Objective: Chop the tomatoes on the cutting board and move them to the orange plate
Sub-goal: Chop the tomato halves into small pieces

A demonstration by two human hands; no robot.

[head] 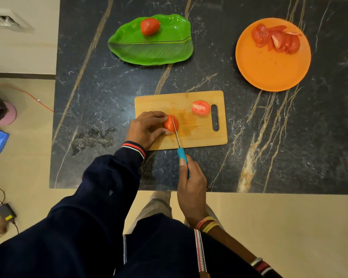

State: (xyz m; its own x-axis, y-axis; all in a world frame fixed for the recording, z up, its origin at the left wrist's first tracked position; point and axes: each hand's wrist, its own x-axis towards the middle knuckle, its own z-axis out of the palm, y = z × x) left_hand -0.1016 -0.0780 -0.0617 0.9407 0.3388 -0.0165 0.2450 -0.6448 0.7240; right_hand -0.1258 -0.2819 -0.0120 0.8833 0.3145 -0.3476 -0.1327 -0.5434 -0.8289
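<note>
The left hand (147,128), just below the middle of the frame, is curled over a tomato half (170,123), fingertips and thumb pinching it down against the wooden cutting board (199,135). The right hand (191,187), lower and a little to the right, is wrapped tight round the blue handle of a small knife (179,145); the thin blade runs up the frame and is set into the tomato half just beside the left fingertips. Further right on the board, next to its handle slot, the other tomato half (201,107) lies cut face up, well apart from both hands. The board sits on a dark marble table (109,93). In the upper right, the orange plate (269,71) carries a heap of tomato slices (275,39) near its far rim. In the upper middle, a green leaf-shaped plate (149,51) holds one whole tomato (149,26).
</note>
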